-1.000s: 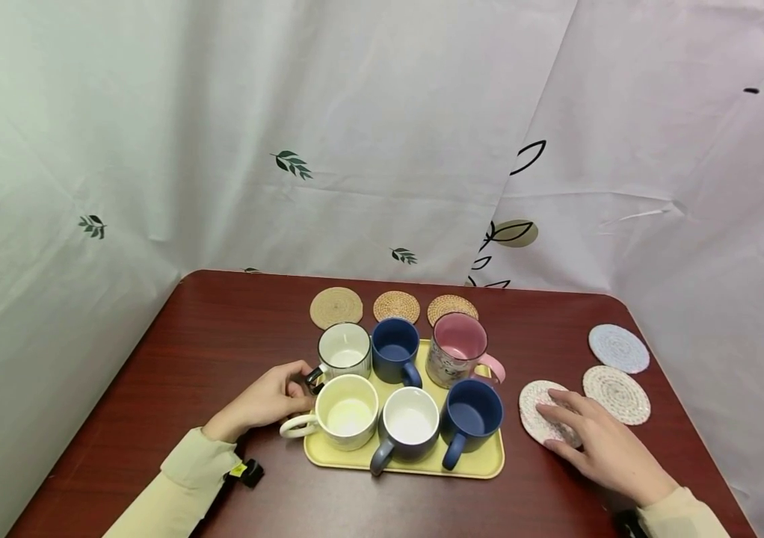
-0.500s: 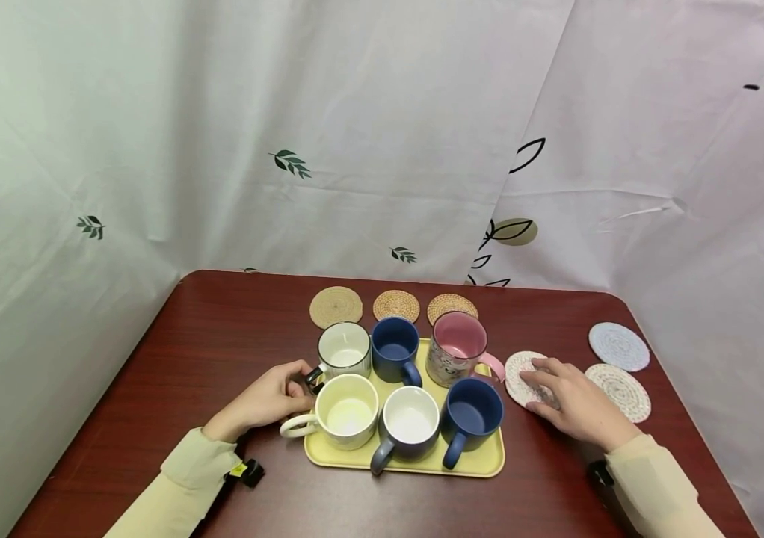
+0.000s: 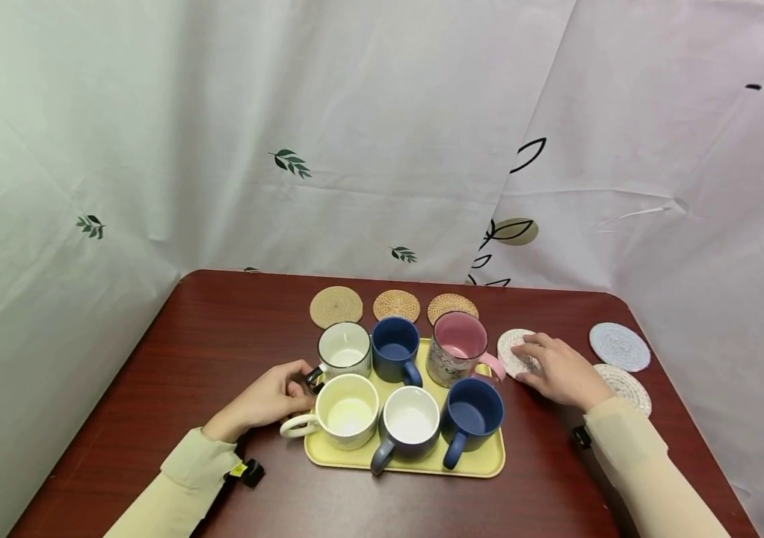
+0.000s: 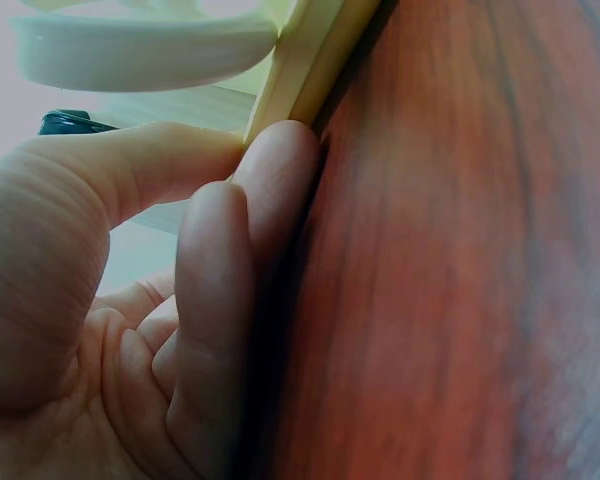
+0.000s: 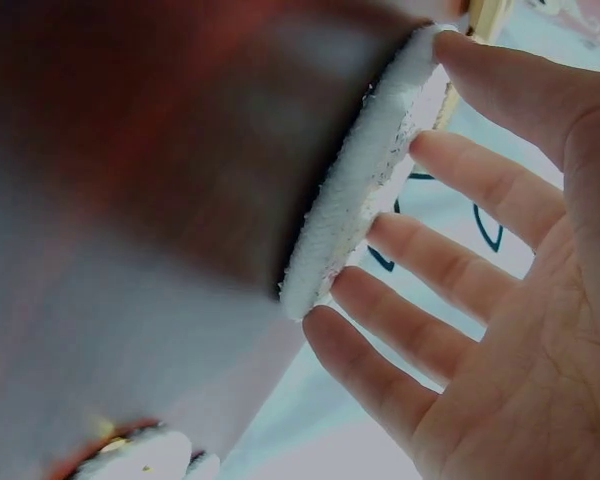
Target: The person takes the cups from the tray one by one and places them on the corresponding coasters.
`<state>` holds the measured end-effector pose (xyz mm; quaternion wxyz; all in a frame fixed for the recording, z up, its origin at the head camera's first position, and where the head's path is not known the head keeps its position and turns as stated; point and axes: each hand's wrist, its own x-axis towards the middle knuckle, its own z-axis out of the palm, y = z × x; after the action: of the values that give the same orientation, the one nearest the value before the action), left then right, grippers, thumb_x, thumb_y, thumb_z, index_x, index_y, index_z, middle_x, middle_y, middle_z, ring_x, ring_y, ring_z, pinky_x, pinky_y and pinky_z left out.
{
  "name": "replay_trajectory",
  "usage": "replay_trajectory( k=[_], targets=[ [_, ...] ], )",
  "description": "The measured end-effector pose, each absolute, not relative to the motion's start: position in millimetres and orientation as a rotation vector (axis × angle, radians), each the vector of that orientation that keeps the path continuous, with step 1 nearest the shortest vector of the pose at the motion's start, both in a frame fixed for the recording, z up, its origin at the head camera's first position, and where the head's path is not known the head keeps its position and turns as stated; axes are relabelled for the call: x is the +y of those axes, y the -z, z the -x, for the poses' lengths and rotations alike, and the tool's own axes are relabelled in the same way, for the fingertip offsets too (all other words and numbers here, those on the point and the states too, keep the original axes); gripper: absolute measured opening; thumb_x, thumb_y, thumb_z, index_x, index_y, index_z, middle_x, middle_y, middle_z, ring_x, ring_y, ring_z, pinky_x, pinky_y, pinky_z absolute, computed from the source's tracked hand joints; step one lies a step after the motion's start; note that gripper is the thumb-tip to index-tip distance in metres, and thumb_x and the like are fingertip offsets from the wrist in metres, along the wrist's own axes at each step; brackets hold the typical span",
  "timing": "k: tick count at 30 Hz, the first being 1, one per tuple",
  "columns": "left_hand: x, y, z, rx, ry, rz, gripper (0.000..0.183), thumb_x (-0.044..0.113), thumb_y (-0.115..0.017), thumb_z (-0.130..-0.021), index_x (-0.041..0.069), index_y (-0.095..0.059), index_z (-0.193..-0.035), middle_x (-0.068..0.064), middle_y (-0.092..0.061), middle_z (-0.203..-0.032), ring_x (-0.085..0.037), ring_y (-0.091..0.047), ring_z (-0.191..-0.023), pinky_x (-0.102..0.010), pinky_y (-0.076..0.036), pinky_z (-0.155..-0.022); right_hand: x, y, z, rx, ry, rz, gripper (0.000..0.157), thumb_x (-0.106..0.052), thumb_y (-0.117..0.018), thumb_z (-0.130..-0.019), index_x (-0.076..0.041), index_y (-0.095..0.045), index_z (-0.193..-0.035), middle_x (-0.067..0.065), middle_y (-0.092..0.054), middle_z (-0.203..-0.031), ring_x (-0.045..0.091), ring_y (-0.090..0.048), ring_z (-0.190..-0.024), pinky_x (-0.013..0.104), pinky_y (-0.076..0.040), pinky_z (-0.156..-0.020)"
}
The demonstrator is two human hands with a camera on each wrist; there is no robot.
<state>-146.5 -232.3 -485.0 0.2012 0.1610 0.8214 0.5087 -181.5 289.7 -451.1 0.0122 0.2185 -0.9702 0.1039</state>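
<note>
My left hand (image 3: 267, 400) is at the left side of the yellow tray (image 3: 463, 467). In the left wrist view, thumb and fingertips pinch the tray's edge (image 4: 298, 75). Several mugs stand on the tray, among them a cream mug (image 3: 347, 411) beside that hand, a white mug with a black handle (image 3: 342, 350) and a pink mug (image 3: 459, 347). My right hand (image 3: 560, 370) touches a white woven coaster (image 3: 510, 347) to the right of the tray. The right wrist view shows its spread, nearly straight fingertips (image 5: 355, 285) on the coaster's face and the thumb at its edge.
Behind the tray lie three tan woven coasters, the left one (image 3: 336, 307) the largest. A pale blue coaster (image 3: 620, 346) and a beige coaster (image 3: 626, 387) lie near the table's right edge, the latter partly behind the right sleeve. A white curtain (image 3: 382, 149) hangs around the brown table (image 3: 234, 321).
My right hand has slid the white coaster away from me and slightly left, along the tray's right side to near the pink mug's handle. The left hand and tray stay put.
</note>
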Motion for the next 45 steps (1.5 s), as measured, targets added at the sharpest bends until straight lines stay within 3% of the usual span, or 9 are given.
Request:
replay_trajectory(
  k=[20, 45],
  targets=[
    [-232.9, 484.6, 145.6, 2.289, -1.429, -0.452, 0.029, 0.012, -0.077, -0.091, 0.001, -0.058, -0.112, 0.002, -0.063, -0.062, -0.006, -0.052, -0.05, -0.02, -0.041, -0.047, 286.7, 452.8, 229.7, -3.023, -0.324, -0.692, 0.043, -0.024, -0.08, -0.088, -0.004, -0.071, -0.125, 0.026, -0.063, -0.129, 0.049, -0.062, -0.117, 0.061, -0.048, -0.104],
    [-233.3, 485.3, 147.7, 2.275, -1.432, -0.456, 0.03, 0.011, -0.076, -0.091, 0.001, -0.058, -0.112, 0.002, -0.063, -0.062, -0.007, -0.053, -0.05, -0.021, -0.042, -0.048, 279.9, 451.4, 247.4, -3.096, -0.308, -0.599, 0.045, -0.028, -0.078, -0.09, -0.005, -0.07, -0.128, 0.026, -0.061, -0.131, 0.049, -0.06, -0.119, 0.062, -0.046, -0.105]
  ],
)
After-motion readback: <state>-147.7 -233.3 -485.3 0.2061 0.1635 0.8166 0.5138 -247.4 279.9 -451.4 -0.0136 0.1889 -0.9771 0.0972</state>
